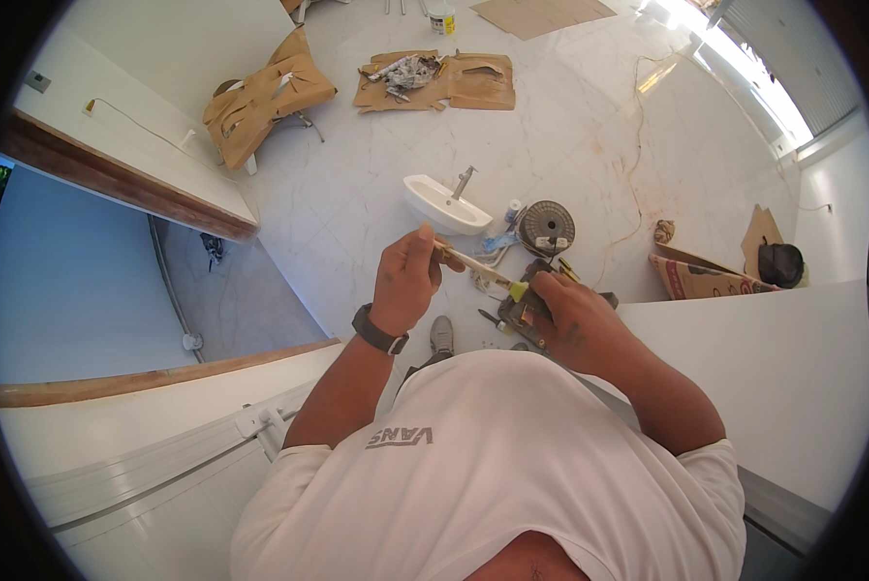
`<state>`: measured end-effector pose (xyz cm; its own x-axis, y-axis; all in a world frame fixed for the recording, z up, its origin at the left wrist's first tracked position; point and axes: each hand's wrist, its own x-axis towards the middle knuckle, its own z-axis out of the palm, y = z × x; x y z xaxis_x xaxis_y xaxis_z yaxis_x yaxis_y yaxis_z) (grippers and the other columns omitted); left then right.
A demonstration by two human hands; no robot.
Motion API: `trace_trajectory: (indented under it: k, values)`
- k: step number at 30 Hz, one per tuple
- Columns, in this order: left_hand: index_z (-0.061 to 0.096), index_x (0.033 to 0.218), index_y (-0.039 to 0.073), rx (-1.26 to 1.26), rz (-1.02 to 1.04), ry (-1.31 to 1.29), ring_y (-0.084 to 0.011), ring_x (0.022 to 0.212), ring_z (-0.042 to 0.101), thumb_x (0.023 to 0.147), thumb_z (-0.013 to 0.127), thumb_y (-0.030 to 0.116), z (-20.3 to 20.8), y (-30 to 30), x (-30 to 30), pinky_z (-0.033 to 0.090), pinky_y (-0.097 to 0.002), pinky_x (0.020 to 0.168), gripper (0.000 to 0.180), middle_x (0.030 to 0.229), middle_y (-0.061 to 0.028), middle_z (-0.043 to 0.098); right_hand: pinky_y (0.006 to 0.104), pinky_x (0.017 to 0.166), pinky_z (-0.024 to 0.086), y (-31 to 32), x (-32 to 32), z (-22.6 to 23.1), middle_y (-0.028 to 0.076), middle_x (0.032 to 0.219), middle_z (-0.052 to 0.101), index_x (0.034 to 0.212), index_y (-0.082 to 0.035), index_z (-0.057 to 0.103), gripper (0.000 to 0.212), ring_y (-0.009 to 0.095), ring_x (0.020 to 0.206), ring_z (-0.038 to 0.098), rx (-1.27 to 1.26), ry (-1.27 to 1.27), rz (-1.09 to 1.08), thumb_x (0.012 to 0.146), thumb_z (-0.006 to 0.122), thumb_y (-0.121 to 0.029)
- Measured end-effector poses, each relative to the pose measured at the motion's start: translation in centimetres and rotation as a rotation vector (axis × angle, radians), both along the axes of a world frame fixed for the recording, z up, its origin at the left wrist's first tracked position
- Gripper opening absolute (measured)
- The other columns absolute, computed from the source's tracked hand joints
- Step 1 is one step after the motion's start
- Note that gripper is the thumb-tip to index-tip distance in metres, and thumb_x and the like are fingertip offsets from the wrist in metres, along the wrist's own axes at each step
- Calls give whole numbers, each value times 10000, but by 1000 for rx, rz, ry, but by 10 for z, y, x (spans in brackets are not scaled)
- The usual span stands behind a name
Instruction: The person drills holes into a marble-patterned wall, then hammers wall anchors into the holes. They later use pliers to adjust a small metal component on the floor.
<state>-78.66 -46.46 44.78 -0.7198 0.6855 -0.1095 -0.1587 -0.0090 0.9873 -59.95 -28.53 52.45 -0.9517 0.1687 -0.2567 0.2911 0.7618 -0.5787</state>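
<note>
My left hand (407, 283), with a dark watch on its wrist, is closed around the brownish end of a thin pale rod (483, 268). The rod slants down to the right, toward a yellow-green piece (519, 290) at its other end. There my right hand (572, 320) pinches with thumb and fingers, partly hiding what it grips. The rod's exact kind does not show. Beyond my hands, on the floor, lies a white washbasin (439, 207) with a metal faucet (464, 182). Dark tools (522, 312) sit below my right hand, partly covered by it.
A round dark reel (548, 227) stands right of the basin. Torn cardboard (483, 82) with crumpled material lies farther off, near a cardboard-covered object (270, 97). A thin cable (638, 155) crosses the tiles. At right are an open carton (701, 278) and black bag (781, 263).
</note>
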Motion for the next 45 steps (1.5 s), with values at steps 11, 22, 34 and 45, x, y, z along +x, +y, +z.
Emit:
trace_trajectory:
  k: [11, 22, 34, 45]
  values:
    - [663, 942, 49, -25, 9, -12, -43, 479, 416, 1138, 421, 398, -3, 2, 1, 340, -217, 441, 468, 768, -106, 733, 484, 837, 504, 6, -2, -5, 191, 1009, 622, 1083, -4, 522, 238, 397, 978, 639, -51, 0, 19, 970, 680, -142]
    - [664, 903, 47, 192, 85, -320, -81, 477, 399, 1112, 476, 401, 2, 10, 8, 344, -273, 494, 453, 652, -82, 643, 487, 839, 474, 3, -4, -21, 206, 972, 602, 1022, 10, 515, 256, 418, 955, 606, -197, 30, -33, 978, 690, -170]
    - [656, 941, 90, 367, -18, -822, -79, 500, 411, 1093, 522, 315, -2, 8, 5, 345, -260, 520, 304, 745, -56, 655, 485, 784, 480, 4, 3, -27, 200, 951, 605, 984, 0, 514, 262, 423, 903, 613, -219, 90, -57, 957, 717, -164]
    - [642, 961, 93, 247, -30, -484, -66, 523, 418, 1081, 585, 397, 10, 4, -6, 344, -254, 531, 332, 794, -18, 629, 455, 782, 507, 12, 1, 6, 179, 984, 655, 1092, 11, 578, 241, 350, 907, 656, -236, -57, -51, 983, 683, -176]
